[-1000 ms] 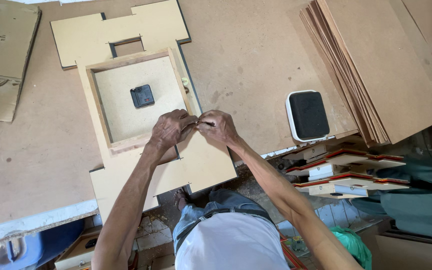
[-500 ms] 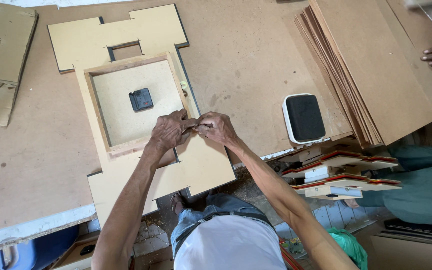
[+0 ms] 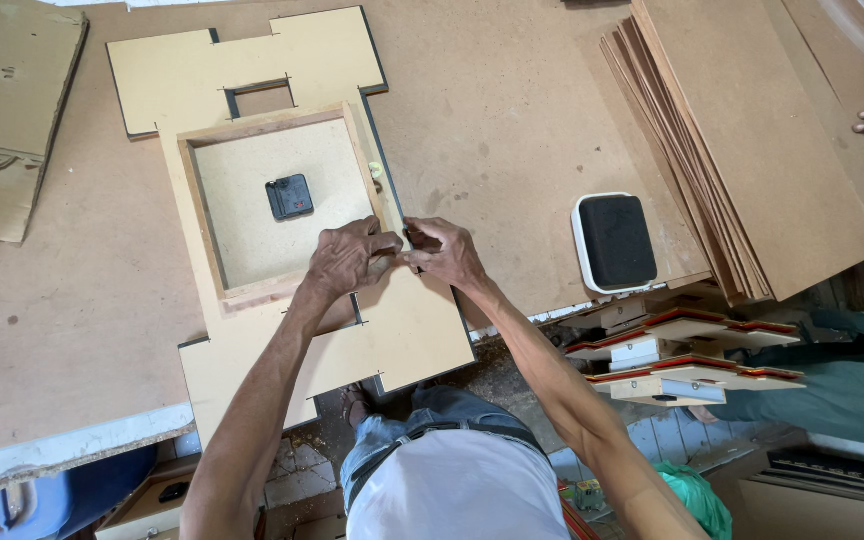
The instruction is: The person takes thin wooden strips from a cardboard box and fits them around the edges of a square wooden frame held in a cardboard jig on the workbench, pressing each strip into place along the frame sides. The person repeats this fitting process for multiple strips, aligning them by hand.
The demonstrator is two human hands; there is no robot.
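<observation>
Both hands [image 3: 397,255] together at wooden frame's [image 3: 364,150] right edge.

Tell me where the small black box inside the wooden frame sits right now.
In the head view, the small black box sits near the centre of the wooden frame, left of middle on the table, just beyond the left hand.

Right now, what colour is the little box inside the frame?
Black, seen in the head view.
</observation>
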